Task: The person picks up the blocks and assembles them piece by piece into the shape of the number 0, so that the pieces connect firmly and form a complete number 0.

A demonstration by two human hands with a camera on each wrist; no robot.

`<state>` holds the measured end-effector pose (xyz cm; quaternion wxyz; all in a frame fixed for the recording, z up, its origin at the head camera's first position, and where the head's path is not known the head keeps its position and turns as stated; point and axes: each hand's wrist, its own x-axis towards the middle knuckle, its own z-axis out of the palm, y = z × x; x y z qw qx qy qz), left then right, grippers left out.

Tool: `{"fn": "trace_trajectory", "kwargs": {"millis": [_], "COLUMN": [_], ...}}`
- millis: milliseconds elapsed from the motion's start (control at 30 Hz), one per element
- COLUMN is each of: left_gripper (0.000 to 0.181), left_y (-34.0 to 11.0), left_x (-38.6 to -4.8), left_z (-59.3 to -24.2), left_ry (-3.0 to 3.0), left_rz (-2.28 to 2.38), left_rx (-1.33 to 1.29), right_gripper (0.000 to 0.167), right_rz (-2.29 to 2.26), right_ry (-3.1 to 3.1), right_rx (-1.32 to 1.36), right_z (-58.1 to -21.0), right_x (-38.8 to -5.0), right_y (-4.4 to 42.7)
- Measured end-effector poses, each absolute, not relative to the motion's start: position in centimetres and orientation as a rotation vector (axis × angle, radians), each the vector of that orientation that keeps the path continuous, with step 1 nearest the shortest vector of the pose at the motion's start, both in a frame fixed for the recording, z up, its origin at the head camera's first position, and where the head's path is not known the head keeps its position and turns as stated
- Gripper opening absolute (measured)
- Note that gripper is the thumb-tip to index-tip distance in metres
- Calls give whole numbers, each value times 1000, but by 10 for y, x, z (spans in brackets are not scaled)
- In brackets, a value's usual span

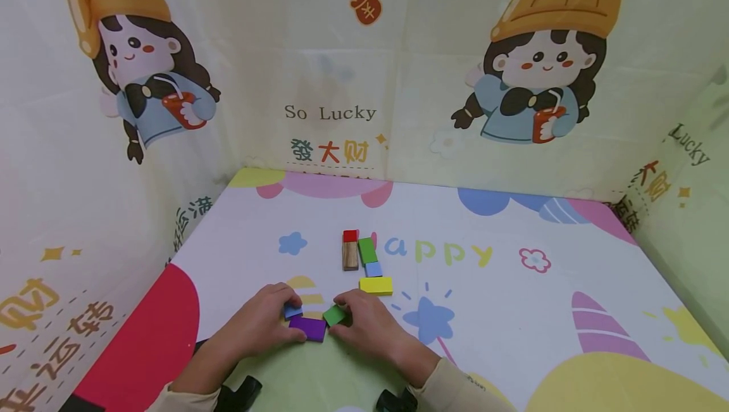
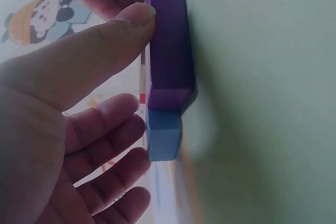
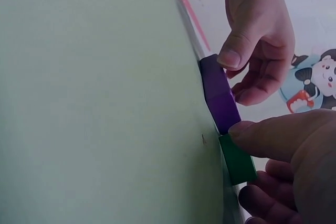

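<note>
A purple block (image 1: 308,329) lies flat near the table's front. A small blue block (image 1: 293,311) touches its left end, and a small green block (image 1: 334,316) meets its right end at a slant. My left hand (image 1: 267,314) holds the purple and blue blocks: the thumb presses the purple one (image 2: 170,40), the fingers curl beside the blue one (image 2: 164,137). With thumb and fingers, my right hand (image 1: 370,323) pinches the green block (image 3: 239,161) against the purple block's end. Fingertips behind the blocks are partly hidden.
Beyond the hands, a red block (image 1: 350,235) touches a wood-brown block (image 1: 350,255). Beside them run a longer green block (image 1: 367,251), a light blue block (image 1: 373,269) and a yellow block (image 1: 376,286). A printed cloth wall (image 1: 421,146) borders the table.
</note>
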<state>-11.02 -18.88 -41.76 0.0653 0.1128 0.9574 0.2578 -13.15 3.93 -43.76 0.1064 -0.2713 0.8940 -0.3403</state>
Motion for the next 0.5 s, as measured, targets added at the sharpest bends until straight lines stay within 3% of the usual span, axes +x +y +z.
{"fn": "trace_trajectory", "kwargs": {"millis": [500], "left_gripper": [37], "left_y": [-196], "left_x": [-111], "left_z": [-417], "left_ry": [2907], "left_rz": [764], "left_rx": [471], "right_gripper": [38], "right_rz": [-1000], "right_ry": [2629], "right_rx": [-781], "right_z": [-437], "right_x": [-132], "right_y": [38]}}
